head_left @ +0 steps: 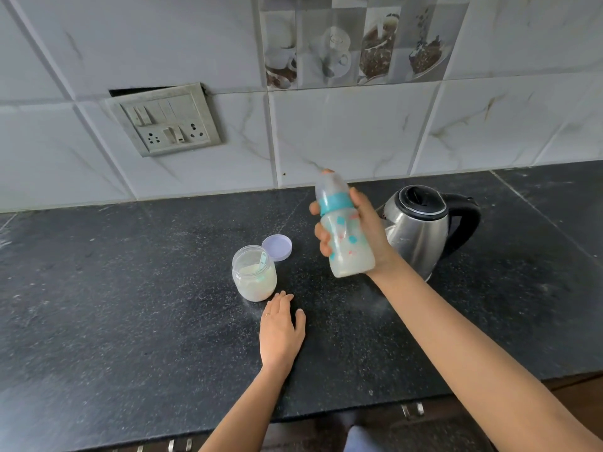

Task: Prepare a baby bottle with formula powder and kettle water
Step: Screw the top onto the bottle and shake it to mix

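Right hand [355, 236] grips the capped baby bottle [347, 236] aloft, long axis near upright, teat tipped toward the worktop's [130, 288] back edge; left hand [280, 331] lies flat, spread, beside the open formula jar [254, 272].

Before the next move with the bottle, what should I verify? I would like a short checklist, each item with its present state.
1. Right hand grips the bottle securely: ok, fingers wrap round it.
2. Teal collar seated on the bottle: ok; its tightness, cannot tell.
3. Powder fully mixed: cannot tell; the contents look milky.
4. Formula jar closed: not ok; its lid lies on the counter, and the scoop is inside.
5. Left hand free: ok, it rests flat on the counter.
6. Kettle closed and upright: ok.
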